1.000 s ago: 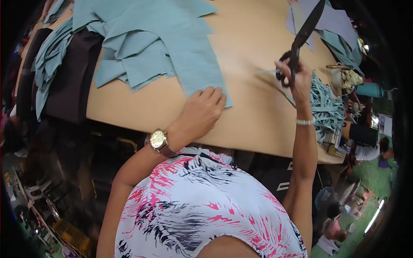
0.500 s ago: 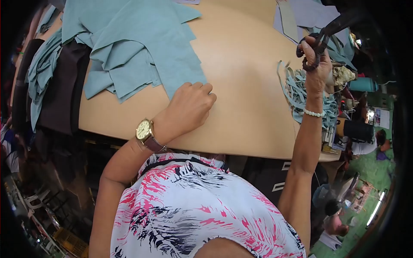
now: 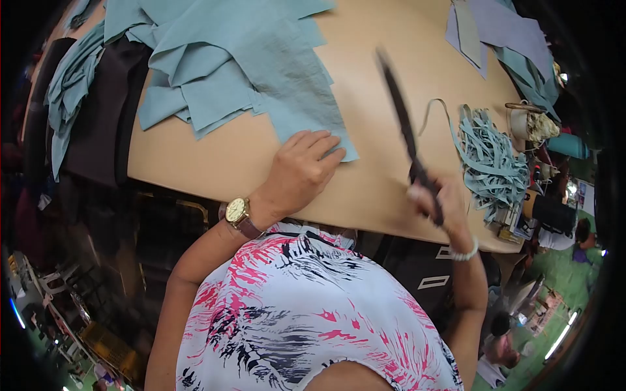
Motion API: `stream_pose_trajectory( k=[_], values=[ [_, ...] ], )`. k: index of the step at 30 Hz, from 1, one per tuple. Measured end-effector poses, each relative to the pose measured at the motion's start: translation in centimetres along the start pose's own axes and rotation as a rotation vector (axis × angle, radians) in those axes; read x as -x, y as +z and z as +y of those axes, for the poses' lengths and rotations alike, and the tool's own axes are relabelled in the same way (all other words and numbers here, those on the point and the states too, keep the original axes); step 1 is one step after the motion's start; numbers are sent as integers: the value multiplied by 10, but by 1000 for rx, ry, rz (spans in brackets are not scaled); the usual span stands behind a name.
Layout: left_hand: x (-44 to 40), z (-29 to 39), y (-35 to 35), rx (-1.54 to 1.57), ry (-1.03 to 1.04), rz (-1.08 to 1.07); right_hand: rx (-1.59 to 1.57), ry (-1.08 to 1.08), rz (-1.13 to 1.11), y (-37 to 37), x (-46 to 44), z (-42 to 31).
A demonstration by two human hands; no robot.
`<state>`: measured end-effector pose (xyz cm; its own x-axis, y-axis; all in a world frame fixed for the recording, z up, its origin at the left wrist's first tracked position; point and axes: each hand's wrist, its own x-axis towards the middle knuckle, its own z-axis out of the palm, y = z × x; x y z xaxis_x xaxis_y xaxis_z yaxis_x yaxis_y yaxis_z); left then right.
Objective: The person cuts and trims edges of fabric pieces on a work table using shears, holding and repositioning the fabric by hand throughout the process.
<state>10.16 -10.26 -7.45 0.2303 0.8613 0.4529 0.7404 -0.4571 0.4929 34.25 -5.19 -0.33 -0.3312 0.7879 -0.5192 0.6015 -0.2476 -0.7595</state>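
From where I stand, I see the left hand (image 3: 306,163) resting on the narrow near end of the teal cloth (image 3: 287,85), which lies on the worktop (image 3: 368,189) in front of the person, with its other layers spread toward the far left side. The fingers of this hand are a little bent over the cloth, but I cannot tell whether they pinch it or only press from above. The right hand (image 3: 450,205) is closed around the handles of the dark scissors (image 3: 399,107), well apart from the cloth; hand and tool are blurred, and the blades point away from the body. In my judgement, the present step is to hold this end steady, and for doing it well the pressure should be even and light, so that the wrinkled part is smoothed and the layers do not slip. The left fingertips are best placed back from the edge, outside the line of the blades. It is also wise to mind the loose strip (image 3: 434,100), which reaches out from the heap of teal strips (image 3: 492,159) beside the right hand, because the scissors could catch it.
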Motion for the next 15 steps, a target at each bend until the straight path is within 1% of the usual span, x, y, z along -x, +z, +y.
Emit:
stream_pose_trajectory(
  k=[1, 2, 3, 7, 8, 9, 11, 15],
  values=[
    [1, -1, 2, -6, 15, 11, -22, 107, -78, 8, 13, 10],
    [1, -1, 3, 6, 2, -2, -104, 208, -106, 19, 27, 15],
    [1, -1, 4, 18, -10, -15, -178, 229, -169, 22, 38, 27],
    [-4, 4, -4, 36, -96, -80, -261, 249, -251, 28, 75, 37],
    [-3, 3, -4, 68, -124, -89, -244, 270, -253, 32, 81, 39],
    [-3, 1, -4, 99, -152, -96, -119, 208, -267, 32, 83, 36],
    [-1, 1, -4, 143, -188, -113, -87, 192, -292, 34, 89, 36],
    [2, 3, -4, 178, -189, -129, -207, 230, -264, 43, 92, 30]
  ],
)
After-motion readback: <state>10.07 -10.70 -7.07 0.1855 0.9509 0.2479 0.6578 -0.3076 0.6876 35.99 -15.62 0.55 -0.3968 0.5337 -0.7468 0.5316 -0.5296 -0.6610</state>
